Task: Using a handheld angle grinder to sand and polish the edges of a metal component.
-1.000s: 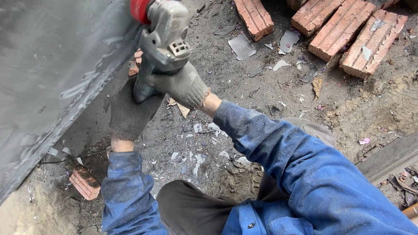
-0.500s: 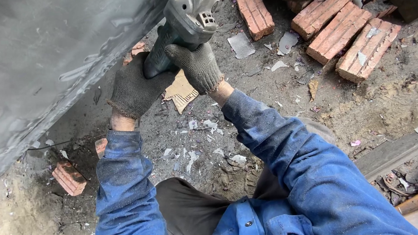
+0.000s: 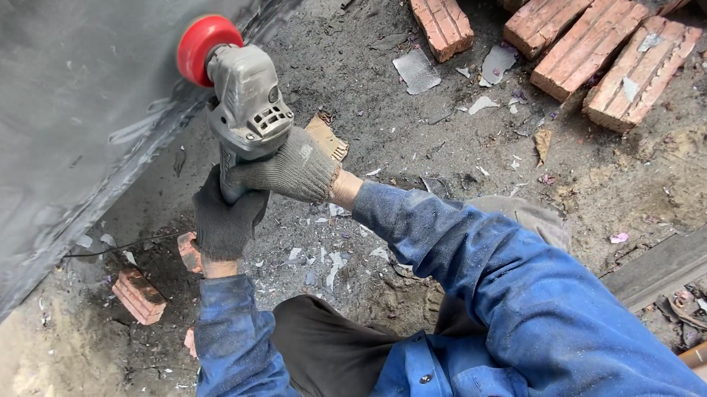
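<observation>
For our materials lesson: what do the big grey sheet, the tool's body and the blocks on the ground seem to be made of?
Grey sheet: likely metal, dull and smooth, with scuffed streaks. Angle grinder, gripped by the left hand and right hand: grey casing, probably cast metal or plastic. Bricks: fired clay, reddish, grooved, dusty.

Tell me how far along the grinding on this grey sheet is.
Hard to gauge: the large grey metal sheet shows scuffs and smears. In hand: both gloved hands, left hand and right hand, grip the grey angle grinder; its red disc sits at the sheet. How much remains can't be judged.
</observation>
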